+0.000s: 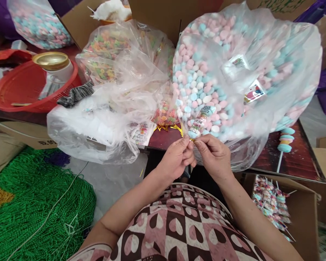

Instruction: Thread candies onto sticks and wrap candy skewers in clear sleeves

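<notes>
My left hand (178, 156) is closed around the gathered lower end of a printed clear candy wrapper (199, 121) with pale candy inside. My right hand (215, 154) pinches a gold twist tie (192, 140) at the neck of that wrapper; only a small bit of the tie shows. Behind both hands lies a big clear bag of pink, white and blue marshmallows (191, 85). Loose gold twist ties (176, 127) lie on the dark table edge just left of the wrapper. A bare marshmallow skewer (285, 139) on a white stick is farther right.
A clear bag of colourful gummy candies (105, 54) and crumpled plastic (97, 123) cover the table's left. Beyond stands a red basket (13, 90). An open carton (301, 214) at lower right holds several wrapped skewers (272, 203). Green cord (43, 203) is heaped at lower left.
</notes>
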Demonstrator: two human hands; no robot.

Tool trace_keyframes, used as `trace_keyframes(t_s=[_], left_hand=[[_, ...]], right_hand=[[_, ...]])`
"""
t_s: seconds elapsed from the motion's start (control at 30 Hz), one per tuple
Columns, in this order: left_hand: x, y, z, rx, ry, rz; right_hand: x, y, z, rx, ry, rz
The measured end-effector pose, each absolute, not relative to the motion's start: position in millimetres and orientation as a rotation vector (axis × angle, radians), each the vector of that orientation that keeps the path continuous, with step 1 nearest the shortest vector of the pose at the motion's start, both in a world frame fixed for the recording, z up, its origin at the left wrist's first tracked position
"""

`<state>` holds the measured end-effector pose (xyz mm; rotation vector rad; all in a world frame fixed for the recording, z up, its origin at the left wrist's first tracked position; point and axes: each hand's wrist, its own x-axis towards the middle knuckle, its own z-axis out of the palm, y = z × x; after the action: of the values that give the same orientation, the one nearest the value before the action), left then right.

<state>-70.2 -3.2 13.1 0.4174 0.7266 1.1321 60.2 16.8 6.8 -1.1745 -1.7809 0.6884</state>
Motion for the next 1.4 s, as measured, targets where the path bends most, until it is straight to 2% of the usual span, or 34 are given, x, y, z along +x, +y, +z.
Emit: trace_keyframes(t_s=[0.17, 0.37, 0.5, 0.8, 0.93, 1.03, 1.13, 1.27, 1.4], left_hand=[[-69, -2, 8, 0.545, 0.853, 1.18], [-66, -6, -2, 0.748, 0.957, 1.171], [-70, -5, -3, 0.955, 1.031, 1.202], [-85, 5, 36, 0.855, 0.611, 1.382], [-93, -9, 45, 1.267, 0.607, 1.429], [-93, -15, 42, 1.455, 0.797, 1.354], [-89, -9, 37, 1.192, 0.967, 1.19], [-93, 11, 42, 0.654, 0.827, 1.17], [-106, 13, 51, 0.606, 0.858, 1.208]], right_hand=[[59, 17, 11, -1.118, -1.792, 0.776], [59, 17, 17, -1.256, -1.886, 0.551], [59, 15, 23, -1.272, -1.881, 0.522], [67, 14, 29, -1.265, -1.892, 0.588], [74, 31, 38, -1.281, -1.853, 0.38], [75, 38, 53, -1.29, -1.797, 0.164], [68, 31, 67, -1.187, -1.85, 0.117], [56, 15, 65, -0.986, -2.005, 0.296], [58, 19, 51, -1.002, -1.966, 0.383]])
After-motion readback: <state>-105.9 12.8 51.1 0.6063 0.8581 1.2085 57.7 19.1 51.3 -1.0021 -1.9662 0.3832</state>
